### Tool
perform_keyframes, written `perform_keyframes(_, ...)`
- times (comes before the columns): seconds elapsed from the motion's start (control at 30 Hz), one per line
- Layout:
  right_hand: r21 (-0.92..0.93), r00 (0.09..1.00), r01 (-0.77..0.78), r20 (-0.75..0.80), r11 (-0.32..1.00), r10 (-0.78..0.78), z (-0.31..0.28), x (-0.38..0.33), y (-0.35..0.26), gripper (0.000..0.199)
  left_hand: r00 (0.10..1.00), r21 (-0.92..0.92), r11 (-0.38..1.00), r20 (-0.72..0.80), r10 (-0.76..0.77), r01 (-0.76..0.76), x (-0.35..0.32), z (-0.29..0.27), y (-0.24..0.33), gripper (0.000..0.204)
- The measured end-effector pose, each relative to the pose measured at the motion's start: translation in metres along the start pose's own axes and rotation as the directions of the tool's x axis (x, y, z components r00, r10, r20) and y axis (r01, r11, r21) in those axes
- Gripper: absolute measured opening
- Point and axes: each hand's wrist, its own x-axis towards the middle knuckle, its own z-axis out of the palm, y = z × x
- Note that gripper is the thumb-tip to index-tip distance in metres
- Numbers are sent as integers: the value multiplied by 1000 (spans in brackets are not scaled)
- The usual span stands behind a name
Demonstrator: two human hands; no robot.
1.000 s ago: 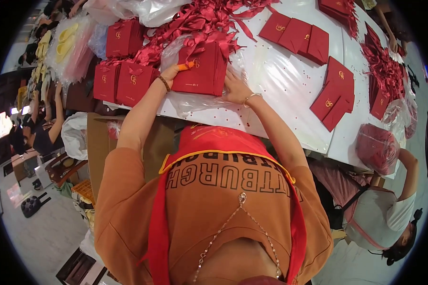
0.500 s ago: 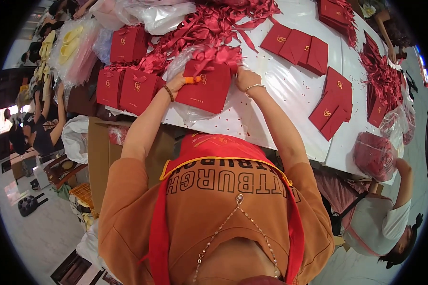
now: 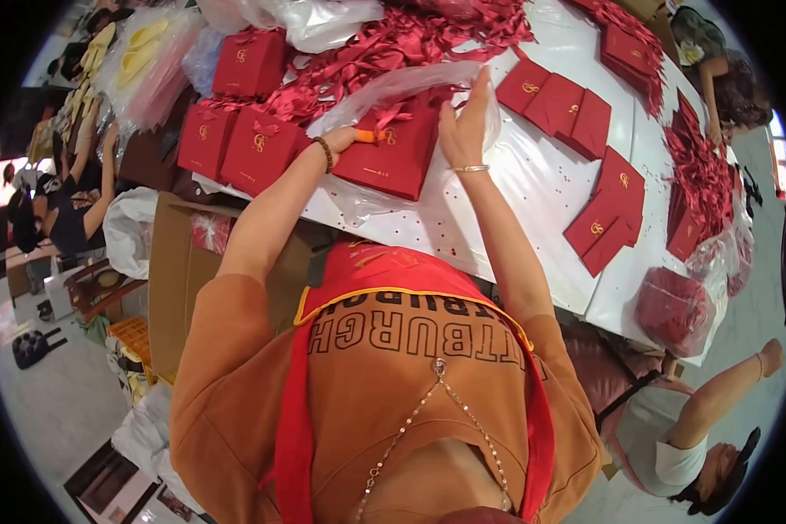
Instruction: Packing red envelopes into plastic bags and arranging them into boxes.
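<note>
A stack of red paper gift bags (image 3: pixel 387 163) with gold print and red ribbon stands at the table's front edge. Around it, clear plastic film (image 3: pixel 389 83) arches behind and spreads underneath. My left hand (image 3: pixel 345 140) grips the stack's left side, an orange cover on one finger lying across the front bag. At the stack's right side my right hand (image 3: pixel 468 125) is open, its fingers stretched away from me against the film. Left of the stack stand more red gift bags (image 3: pixel 259 150), (image 3: pixel 203 140) with ribbon bows.
Loose red ribbons (image 3: pixel 367 61) are heaped behind the stack. Flat red bags (image 3: pixel 557 106) lie on the white table (image 3: pixel 533 188) to the right, with plastic-wrapped red bundles (image 3: pixel 672 306) farther along. An open cardboard box (image 3: pixel 173 279) stands at my left. Other people work on both sides.
My right hand has gone from a closed grip at the stack's corner to stretched fingers. The film now rises in an arch behind the bags, and the stack is tilted differently.
</note>
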Motion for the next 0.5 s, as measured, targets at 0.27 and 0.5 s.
perform_keyframes(0.27, 86, 978, -147, 161, 985, 132, -1, -87, 6, 24, 998, 0, 998, -10, -68, 68, -6, 13, 11, 30)
perform_keyframes(0.5, -314, 823, -305, 389, 899, 415, -12, -93, 12, 17, 997, -38, 996, -15, -76, 75, -5, 11, 16, 24)
